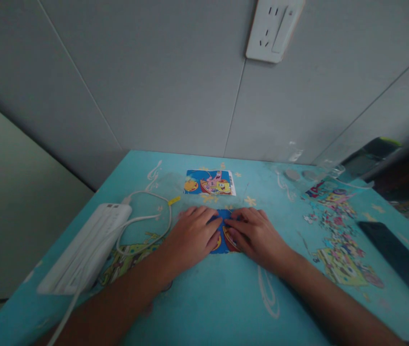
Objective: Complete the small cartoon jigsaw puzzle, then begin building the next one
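A small blue cartoon picture (pixel 226 244), which looks like a jigsaw puzzle, lies flat on the light-blue table between my hands. My left hand (pixel 197 233) rests on its left part, fingers stretched out and pointing inward. From the other side, my right hand (pixel 253 231) lies over the right part with its fingers extended and its thumb near the middle. Both hands cover much of the picture, so its outer edges are partly hidden. Just beyond them lies a printed card (pixel 209 182) with a similar blue cartoon design.
A white power strip (pixel 85 250) with a looped white cable (pixel 170 218) sits on the left. Many small puzzle pieces (pixel 337 223) are scattered at right, beside a black phone-like slab (pixel 399 257). Round grey discs (pixel 292 175) and clear plastic (pixel 330 168) lie toward the wall.
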Demonstrator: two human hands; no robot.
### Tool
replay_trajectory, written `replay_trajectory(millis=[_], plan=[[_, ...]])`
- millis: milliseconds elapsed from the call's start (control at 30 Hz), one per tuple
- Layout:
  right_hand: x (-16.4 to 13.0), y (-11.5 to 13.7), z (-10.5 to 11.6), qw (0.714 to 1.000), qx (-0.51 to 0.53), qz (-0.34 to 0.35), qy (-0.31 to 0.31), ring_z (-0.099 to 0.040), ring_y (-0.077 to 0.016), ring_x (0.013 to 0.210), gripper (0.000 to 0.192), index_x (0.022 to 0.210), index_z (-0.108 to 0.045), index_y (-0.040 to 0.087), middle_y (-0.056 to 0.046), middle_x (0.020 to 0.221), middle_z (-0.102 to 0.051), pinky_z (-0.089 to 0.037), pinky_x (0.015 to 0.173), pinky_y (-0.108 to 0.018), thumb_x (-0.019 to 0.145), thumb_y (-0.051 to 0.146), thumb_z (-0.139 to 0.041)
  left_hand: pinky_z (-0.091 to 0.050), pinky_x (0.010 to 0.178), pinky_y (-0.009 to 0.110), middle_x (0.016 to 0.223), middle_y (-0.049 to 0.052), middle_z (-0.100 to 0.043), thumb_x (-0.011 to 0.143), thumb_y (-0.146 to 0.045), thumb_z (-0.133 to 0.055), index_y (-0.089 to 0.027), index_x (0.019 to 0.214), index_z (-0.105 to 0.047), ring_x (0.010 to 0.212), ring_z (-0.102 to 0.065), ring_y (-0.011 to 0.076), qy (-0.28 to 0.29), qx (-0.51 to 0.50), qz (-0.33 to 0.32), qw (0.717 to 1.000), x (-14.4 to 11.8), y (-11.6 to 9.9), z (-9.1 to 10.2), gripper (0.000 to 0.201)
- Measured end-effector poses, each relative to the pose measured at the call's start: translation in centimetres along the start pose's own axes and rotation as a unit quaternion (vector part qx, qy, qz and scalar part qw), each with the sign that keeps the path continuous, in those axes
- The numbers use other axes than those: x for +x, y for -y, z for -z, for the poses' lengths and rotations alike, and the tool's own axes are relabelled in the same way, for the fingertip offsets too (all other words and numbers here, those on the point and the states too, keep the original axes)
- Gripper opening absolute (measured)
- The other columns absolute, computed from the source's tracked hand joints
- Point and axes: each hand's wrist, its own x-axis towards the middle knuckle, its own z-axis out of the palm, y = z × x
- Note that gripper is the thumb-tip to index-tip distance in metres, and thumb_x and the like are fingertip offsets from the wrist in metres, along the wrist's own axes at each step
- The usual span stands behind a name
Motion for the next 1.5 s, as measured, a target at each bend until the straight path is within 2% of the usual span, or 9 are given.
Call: replay_trajectory(millis=[200, 400, 500, 633, 833, 1033, 1200, 1333, 1500], plan=[[-0.1, -3.1, 1.5, 0.987, 0.051, -0.068, -0.137, -0.061, -0.0261, 0.106, 0.031, 0.123, -0.066, 0.021, -0.012, 0.116, -0.066, -0.048, 0.095, -0.044, 0.1, 0.021, -0.045, -0.043, 0.097, 0.045, 0.118, 0.009, -0.063, 0.097, -0.029, -0.055, -0.02, 0.122, -0.064, 0.111, -0.055, 0.0261, -0.01, -0.012, -0.014, 1.0, 0.0, 0.3, -0.4, 0.028], [-0.7, -3.2, 1.4, 0.999, 0.034, 0.035, 0.001, -0.06, -0.0278, 0.114, 0.036, 0.131, -0.064, 0.026, -0.011, 0.126, -0.065, -0.048, 0.098, -0.048, 0.097, 0.037, -0.058, -0.043, 0.098, 0.046, 0.117, 0.007, -0.065, 0.096, -0.028, -0.058, -0.021, 0.116, -0.067, 0.11, -0.055, 0.0256, -0.025, -0.012, -0.009, 1.0, -0.1, 0.2, -0.7, 0.024], [-0.9, -2.5, 0.8, 0.997, 0.019, 0.06, 0.034, -0.058, -0.0285, 0.119, 0.04, 0.132, -0.064, 0.026, -0.011, 0.133, -0.062, -0.047, 0.101, -0.05, 0.096, 0.043, -0.06, -0.045, 0.095, 0.046, 0.117, 0.007, -0.065, 0.095, -0.026, -0.058, -0.021, 0.114, -0.068, 0.11, -0.056, 0.026, -0.029, -0.016, -0.002, 0.999, -0.3, 0.1, -0.8, 0.022], [-1.1, -1.3, 0.0, 0.997, 0.025, 0.05, 0.045, -0.05, -0.0302, 0.131, 0.049, 0.137, -0.06, 0.025, -0.013, 0.145, -0.054, -0.042, 0.109, -0.051, 0.097, 0.051, -0.055, -0.048, 0.091, 0.046, 0.119, 0.008, -0.065, 0.097, -0.024, -0.054, -0.022, 0.118, -0.066, 0.111, -0.057, 0.0266, -0.018, -0.027, 0.003, 0.999, -0.4, 0.1, -1.1, 0.024], [-1.7, 2.1, -1.0, 0.993, 0.051, 0.017, 0.108, -0.017, -0.0316, 0.152, 0.07, 0.16, -0.02, 0.023, -0.011, 0.165, -0.02, -0.018, 0.122, -0.058, 0.101, 0.057, -0.037, -0.048, 0.101, 0.041, 0.122, 0.008, -0.063, 0.102, -0.021, -0.041, -0.02, 0.119, -0.063, 0.114, -0.058, 0.0211, -0.078, -0.094, 0.05, 0.991, -0.4, 0.9, -1.7, 0.028], [-2.0, 2.8, -1.2, 0.987, 0.073, 0.006, 0.144, -0.006, -0.0328, 0.153, 0.067, 0.159, -0.021, 0.031, -0.007, 0.167, -0.008, -0.007, 0.122, -0.06, 0.101, 0.062, -0.031, -0.046, 0.108, 0.039, 0.125, 0.009, -0.062, 0.101, -0.024, -0.038, -0.019, 0.123, -0.062, 0.121, -0.057, 0.0213, -0.127, -0.054, 0.062, 0.988, 0.0, 3.0, -2.3, 0.032], [-1.9, 2.1, -0.9, 0.986, 0.079, 0.012, 0.149, -0.008, -0.0318, 0.153, 0.065, 0.158, -0.025, 0.033, -0.007, 0.167, -0.01, -0.007, 0.123, -0.058, 0.101, 0.064, -0.029, -0.041, 0.114, 0.047, 0.145, 0.013, -0.051, 0.101, -0.032, -0.039, -0.018, 0.14, -0.052, 0.135, -0.049, 0.0277, -0.103, 0.053, 0.112, 0.987, 0.1, 4.8, -2.9, 0.043], [-2.1, 1.3, -0.7, 0.987, 0.066, 0.014, 0.149, -0.009, -0.0308, 0.153, 0.064, 0.158, -0.027, 0.033, -0.008, 0.167, -0.011, -0.005, 0.122, -0.058, 0.101, 0.063, -0.027, -0.035, 0.118, 0.045, 0.156, 0.014, -0.039, 0.102, -0.035, -0.036, -0.017, 0.147, -0.045, 0.145, -0.037, 0.0278, -0.036, 0.085, 0.121, 0.988, 0.3, 5.4, -3.1, 0.049], [-2.8, -0.8, -0.2, 0.987, 0.046, 0.005, 0.152, -0.009, -0.031, 0.153, 0.063, 0.158, -0.025, 0.033, -0.007, 0.167, -0.01, -0.006, 0.122, -0.058, 0.102, 0.062, -0.026, -0.036, 0.117, 0.044, 0.152, 0.013, -0.045, 0.102, -0.038, -0.037, -0.02, 0.145, -0.049, 0.142, -0.042, 0.027, -0.008, 0.086, 0.131, 0.988, 0.9, 5.8, -3.1, 0.048]])
